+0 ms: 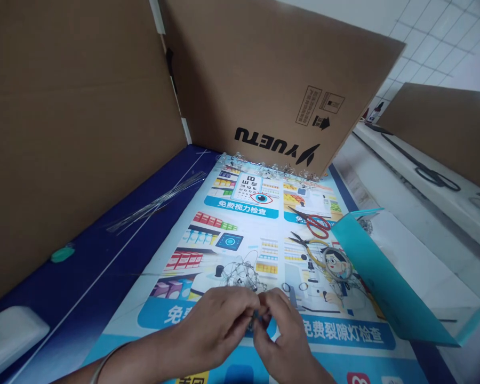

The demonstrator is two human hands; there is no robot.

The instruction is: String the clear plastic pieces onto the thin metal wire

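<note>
My left hand (228,320) and my right hand (282,330) meet at the lower middle of the head view. Both are closed, thumbs and fingertips pinched together around something very small, mostly hidden by the fingers and too small to name. Just beyond the fingertips shows a loose tangle of thin silvery wire (242,274) with small loops. Whether it joins what I pinch, I cannot tell. To the right lie yellow-handled pliers or snips (314,250), partly under a round roll with a cartoon face (337,263). Red-handled scissors (316,223) lie behind them.
Straight wires (160,202) lie on the blue surface at left. More wire pieces (272,169) line the foot of the cardboard wall (280,80). A teal open box (400,288) stands right. A white block (14,333) and a green lump (63,254) are left.
</note>
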